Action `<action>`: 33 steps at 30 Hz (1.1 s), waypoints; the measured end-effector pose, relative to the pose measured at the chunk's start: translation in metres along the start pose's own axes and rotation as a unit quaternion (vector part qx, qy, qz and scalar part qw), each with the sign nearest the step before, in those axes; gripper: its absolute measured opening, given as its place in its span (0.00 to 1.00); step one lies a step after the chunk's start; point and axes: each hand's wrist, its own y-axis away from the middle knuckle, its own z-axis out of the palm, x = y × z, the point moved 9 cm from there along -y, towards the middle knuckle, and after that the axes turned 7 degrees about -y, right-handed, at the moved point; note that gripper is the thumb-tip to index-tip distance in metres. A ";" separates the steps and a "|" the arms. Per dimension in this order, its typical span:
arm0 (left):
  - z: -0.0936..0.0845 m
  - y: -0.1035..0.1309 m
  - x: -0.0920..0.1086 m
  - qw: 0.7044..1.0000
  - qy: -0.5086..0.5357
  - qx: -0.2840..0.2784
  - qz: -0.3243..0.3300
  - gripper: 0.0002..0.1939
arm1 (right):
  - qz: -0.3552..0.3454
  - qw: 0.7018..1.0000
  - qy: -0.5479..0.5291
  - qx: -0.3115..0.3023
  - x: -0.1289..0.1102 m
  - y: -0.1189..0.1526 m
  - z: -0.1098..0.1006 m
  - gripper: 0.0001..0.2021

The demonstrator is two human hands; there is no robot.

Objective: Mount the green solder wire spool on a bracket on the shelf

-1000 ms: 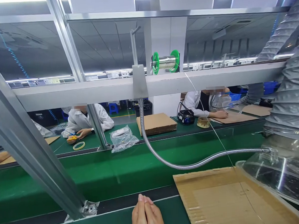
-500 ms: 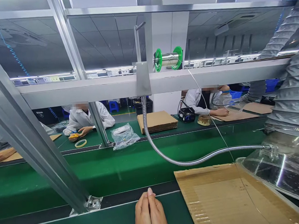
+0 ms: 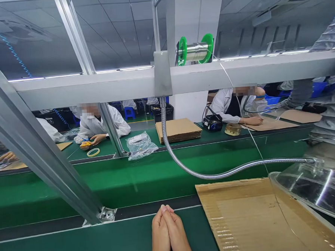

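Note:
At the lower middle, my left hand (image 3: 160,234) and my right hand (image 3: 176,233) are pressed against each other, fingers together and pointing forward. Their fingertips meet near the far edge of the green work surface (image 3: 78,246). No object shows in either hand; the palms face inward and are hidden. Just right of my hands lies a flat cardboard sheet (image 3: 245,215), the nearest thing to them. A thin solder wire (image 3: 254,141) runs down over it from a green-ended spool (image 3: 195,51) on the rail.
A slanted metal post (image 3: 51,154) stands at left. A flexible metal hose (image 3: 215,175) reaches a clear fume hood (image 3: 314,189) at right. Beyond the green conveyor (image 3: 125,180), people in white coats sit by stacked cardboard (image 3: 179,128), a plastic bag (image 3: 141,145) and tape (image 3: 93,152).
My fingertips have shifted slightly, with my right fingers now lying more over the left. The camera has tilted a little downward, so the background sits higher in view.

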 end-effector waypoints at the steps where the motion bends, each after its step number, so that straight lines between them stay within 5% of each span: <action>1: -0.001 0.000 0.001 1.000 -0.001 -0.001 0.001 0.24 | -0.003 1.000 -0.001 0.001 -0.002 0.000 -0.001 0.26; 13: 0.003 -0.003 -0.005 1.000 -0.003 -0.010 0.015 0.26 | 0.000 1.000 -0.015 0.018 -0.002 0.003 -0.001 0.25; 21: -0.004 -0.003 0.007 0.999 -0.037 -0.009 0.034 0.25 | -0.008 1.000 -0.022 -0.007 -0.014 0.003 0.003 0.24; 33: -0.009 -0.008 0.000 0.994 -0.101 -0.017 -0.037 0.33 | -0.018 0.996 -0.088 -0.015 -0.021 0.006 0.007 0.20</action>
